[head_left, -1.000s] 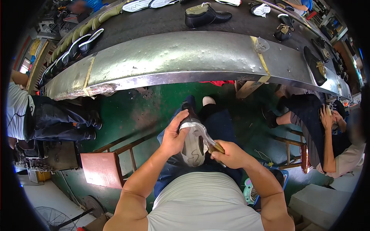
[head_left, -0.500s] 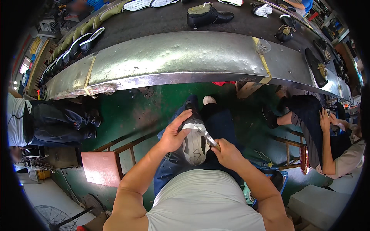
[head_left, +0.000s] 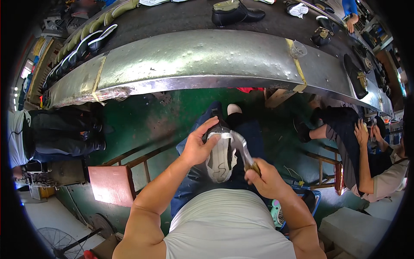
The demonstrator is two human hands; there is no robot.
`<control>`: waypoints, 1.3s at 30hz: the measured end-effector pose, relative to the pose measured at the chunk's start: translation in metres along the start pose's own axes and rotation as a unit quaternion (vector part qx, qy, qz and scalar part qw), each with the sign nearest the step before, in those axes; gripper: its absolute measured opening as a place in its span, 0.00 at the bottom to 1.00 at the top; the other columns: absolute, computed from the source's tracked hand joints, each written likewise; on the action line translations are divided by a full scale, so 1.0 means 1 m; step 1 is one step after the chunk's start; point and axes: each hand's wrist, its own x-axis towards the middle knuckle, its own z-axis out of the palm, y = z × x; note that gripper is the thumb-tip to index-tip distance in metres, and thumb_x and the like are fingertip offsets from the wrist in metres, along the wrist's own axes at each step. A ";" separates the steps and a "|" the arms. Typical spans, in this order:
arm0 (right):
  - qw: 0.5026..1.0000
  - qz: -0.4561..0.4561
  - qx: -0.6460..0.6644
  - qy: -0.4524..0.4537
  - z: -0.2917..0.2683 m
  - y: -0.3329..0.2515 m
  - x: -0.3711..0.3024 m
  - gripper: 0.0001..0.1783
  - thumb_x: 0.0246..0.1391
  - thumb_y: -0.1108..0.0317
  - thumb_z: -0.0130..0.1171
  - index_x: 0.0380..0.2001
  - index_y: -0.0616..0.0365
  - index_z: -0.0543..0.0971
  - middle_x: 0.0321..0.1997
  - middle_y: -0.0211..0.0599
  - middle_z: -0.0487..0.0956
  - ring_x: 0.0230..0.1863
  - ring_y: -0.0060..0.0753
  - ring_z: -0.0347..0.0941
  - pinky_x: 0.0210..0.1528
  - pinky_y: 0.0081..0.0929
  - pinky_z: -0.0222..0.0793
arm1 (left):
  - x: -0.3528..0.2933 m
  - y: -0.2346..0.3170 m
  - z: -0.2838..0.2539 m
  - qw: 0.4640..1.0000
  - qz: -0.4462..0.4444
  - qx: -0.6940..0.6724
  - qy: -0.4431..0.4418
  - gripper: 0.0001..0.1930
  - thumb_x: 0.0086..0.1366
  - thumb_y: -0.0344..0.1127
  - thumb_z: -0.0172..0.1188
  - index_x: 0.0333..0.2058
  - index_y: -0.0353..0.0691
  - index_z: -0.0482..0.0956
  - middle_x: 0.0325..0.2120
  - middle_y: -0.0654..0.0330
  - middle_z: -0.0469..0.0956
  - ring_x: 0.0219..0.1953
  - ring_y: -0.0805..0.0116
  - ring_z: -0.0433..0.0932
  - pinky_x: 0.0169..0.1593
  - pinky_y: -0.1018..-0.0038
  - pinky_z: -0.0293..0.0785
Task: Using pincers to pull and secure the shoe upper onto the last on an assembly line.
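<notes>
1. Green-painted floor (head_left: 142,125) is seen under the seated person, worn darker in patches.
2. Across the upper part of the view a long curved metal bench edge (head_left: 194,60) is spread, dented and taped with yellowish strips at 2 places.
3. On the dark belt (head_left: 181,17) behind that edge, a black shoe (head_left: 235,12) is set near the middle, and a row of soles (head_left: 82,47) is lined up toward the left end.
4. A reddish wooden stool (head_left: 111,183) is placed at the person's left, beside the knee.
5. At the far left a second person in dark trousers (head_left: 60,134) is seated; at the right a third person (head_left: 371,159) is bent forward on a small stool.
6. A white shoe (head_left: 221,155) is held sole-up over the person's lap, between the 2 hands and above the blue-trousered knees.
7. The left hand (head_left: 196,146) is wrapped around the shoe's left side, with the thumb laid over the toe end and the fingers curled beneath.
8. The right hand (head_left: 265,179) is clenched around the handle of a metal tool (head_left: 241,146), just right of the shoe.
9. The tool's shiny head is laid against the upper right edge of the sole, touching it.
</notes>
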 end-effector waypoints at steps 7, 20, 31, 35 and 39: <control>0.990 -0.063 -0.126 0.022 0.015 0.025 0.028 0.17 0.62 0.60 0.58 0.44 0.65 0.76 0.33 0.46 0.77 0.31 0.49 0.74 0.36 0.37 0.70 | -0.010 0.007 -0.015 0.999 0.008 0.016 -0.036 0.29 0.63 0.21 0.59 0.64 0.34 0.66 0.67 0.50 0.63 0.70 0.62 0.59 0.69 0.69 0.56; 0.988 -0.070 0.124 0.063 0.052 0.074 0.013 0.41 0.52 0.49 0.69 0.58 0.68 0.67 0.50 0.52 0.79 0.50 0.42 0.78 0.54 0.35 0.71 | -0.094 0.036 0.002 0.996 0.007 0.035 -0.086 0.44 0.54 0.11 0.47 0.72 0.35 0.48 0.71 0.50 0.53 0.74 0.62 0.50 0.72 0.70 0.45; 0.983 0.089 0.012 0.163 0.056 0.104 0.044 0.25 0.44 0.64 0.67 0.43 0.68 0.73 0.38 0.53 0.80 0.43 0.49 0.79 0.48 0.39 0.73 | -0.045 -0.051 0.038 0.979 -0.191 -0.077 -0.002 0.38 0.56 0.20 0.52 0.68 0.32 0.59 0.57 0.50 0.75 0.57 0.65 0.75 0.60 0.73 0.69; 0.983 0.125 -0.058 0.123 0.031 0.091 0.043 0.25 0.42 0.70 0.66 0.45 0.68 0.72 0.37 0.44 0.80 0.40 0.36 0.78 0.46 0.33 0.74 | -0.027 -0.012 0.018 0.892 -0.346 -0.224 -0.184 0.49 0.49 0.17 0.52 0.73 0.46 0.51 0.61 0.59 0.70 0.60 0.70 0.70 0.63 0.73 0.65; 0.976 0.191 0.089 0.053 0.009 0.114 0.043 0.22 0.51 0.73 0.63 0.49 0.66 0.71 0.37 0.39 0.79 0.35 0.28 0.77 0.38 0.27 0.74 | -0.044 -0.038 0.028 0.903 -0.272 -0.254 -0.215 0.54 0.50 0.18 0.57 0.74 0.43 0.39 0.73 0.55 0.49 0.73 0.67 0.49 0.73 0.68 0.48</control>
